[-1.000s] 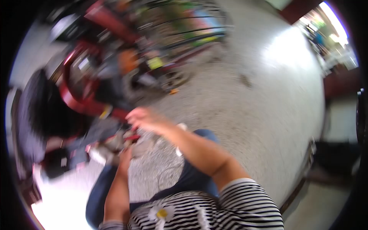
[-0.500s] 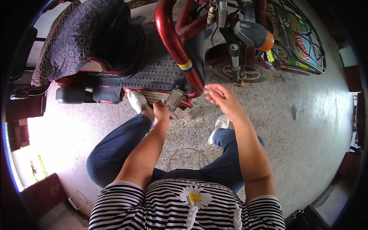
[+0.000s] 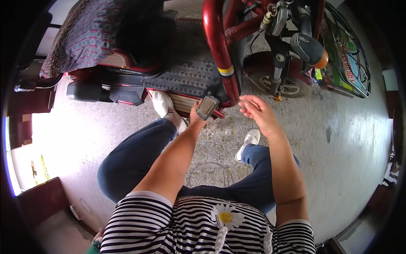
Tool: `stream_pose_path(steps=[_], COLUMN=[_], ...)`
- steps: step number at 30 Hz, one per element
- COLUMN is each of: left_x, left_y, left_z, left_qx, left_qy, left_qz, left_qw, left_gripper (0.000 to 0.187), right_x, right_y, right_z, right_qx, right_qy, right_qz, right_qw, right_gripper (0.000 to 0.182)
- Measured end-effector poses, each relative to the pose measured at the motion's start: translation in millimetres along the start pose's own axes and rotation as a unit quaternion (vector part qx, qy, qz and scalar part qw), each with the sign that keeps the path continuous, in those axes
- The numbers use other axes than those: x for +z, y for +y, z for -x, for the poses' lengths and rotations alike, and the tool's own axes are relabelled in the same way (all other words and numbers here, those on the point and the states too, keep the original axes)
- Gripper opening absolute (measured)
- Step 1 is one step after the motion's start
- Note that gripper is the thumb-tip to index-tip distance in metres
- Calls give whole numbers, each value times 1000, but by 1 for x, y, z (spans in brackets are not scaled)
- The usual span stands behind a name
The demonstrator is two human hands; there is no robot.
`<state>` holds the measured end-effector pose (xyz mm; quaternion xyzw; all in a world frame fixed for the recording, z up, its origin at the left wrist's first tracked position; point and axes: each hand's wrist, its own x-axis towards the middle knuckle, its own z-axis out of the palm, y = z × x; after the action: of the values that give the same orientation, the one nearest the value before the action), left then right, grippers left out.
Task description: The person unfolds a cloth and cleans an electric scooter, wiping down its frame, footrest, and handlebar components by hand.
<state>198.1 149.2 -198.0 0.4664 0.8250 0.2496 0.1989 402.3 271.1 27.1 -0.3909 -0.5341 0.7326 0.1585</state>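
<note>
My left hand (image 3: pixel 196 114) is low beside the red vehicle's footboard (image 3: pixel 184 76), next to a grey pedal-like block (image 3: pixel 207 107). Its fingers are closed and partly hidden by the block. A whitish cloth (image 3: pixel 211 125) shows just below and seems to be gripped in that hand. My right hand (image 3: pixel 260 113) hovers near the lower end of the red frame tube (image 3: pixel 226 80), apart from it. Its fingers are loosely bent and spread, with nothing visible in them.
A patterned cover (image 3: pixel 84 38) drapes the seat at the left. The front wheel (image 3: pixel 287 86), an orange-tipped turn signal (image 3: pixel 319 59) and a wire basket (image 3: pixel 353 67) are at the right. My white shoes (image 3: pixel 250 142) rest at the footboard and on the speckled floor (image 3: pixel 330 169).
The vehicle and both hands appear shifted to the right as the view moved. My left hand stays by the pedal-like block, and less of the cloth shows. My right hand keeps its loose pose.
</note>
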Motion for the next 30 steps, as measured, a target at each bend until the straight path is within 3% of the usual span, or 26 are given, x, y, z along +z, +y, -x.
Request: stream_pose_path(steps=[2, 4, 5, 6, 7, 8, 9, 11, 13, 16, 18, 21, 26, 30], left_x=[-7, -23, -28, -30, -29, -44, -18, -21, -56, -116, -130, -179, -210, -262], left_y=[-1, 4, -4, -8, -23, -14, -43, -37, 12, 90, 111, 154, 174, 196], left_z=[10, 29, 49, 62, 78, 96, 105, 121, 119, 121, 115, 120, 126, 141], left_qx=[34, -66, 2, -68, -76, -122, -143, -202, -210, -212, -182, -169, -96, -82], left_qy=[31, -116, -90, -142, -181, -198, -194, -235, -237, -227, -224, -231, -249, -217], left_qz=[-12, -61, -35, 13, 12, 90, 205, 381, 420, 501, 533, 562, 539, 485], left_qw=[999, 989, 995, 987, 980, 968, 949, 871, 850, 808, 795, 776, 799, 843], left_gripper=[40, 42, 46, 47, 52, 59, 59, 51, 48, 46, 47, 35, 25, 19], right_x=[0, 5, 10, 11, 16, 21, 20, 23, 24, 32, 46, 60, 77, 79], right_y=[1, 3, 4, 11, 18, 24, 34, 58, 82, 92, 80, 80, 64, 48], right_z=[1, 4, 7, 6, 5, 9, 11, 15, 19, 40, 70, 98, 144, 164], right_qx=[13, 1, -1, -17, -28, -51, -71, -73, -74, -53, 8, 5, 51, 31], right_qy=[0, -2, 3, 11, 8, 29, 52, 45, 54, 23, 34, 39, -18, -111], right_qz=[24, 51, 75, 120, 123, 171, 219, 226, 227, 184, 60, -80, -267, -247], right_qw=[1000, 999, 997, 993, 992, 984, 972, 970, 970, 981, 998, 996, 962, 962], right_gripper=[25, 24, 24, 23, 23, 23, 22, 22, 22, 23, 27, 34, 35, 41])
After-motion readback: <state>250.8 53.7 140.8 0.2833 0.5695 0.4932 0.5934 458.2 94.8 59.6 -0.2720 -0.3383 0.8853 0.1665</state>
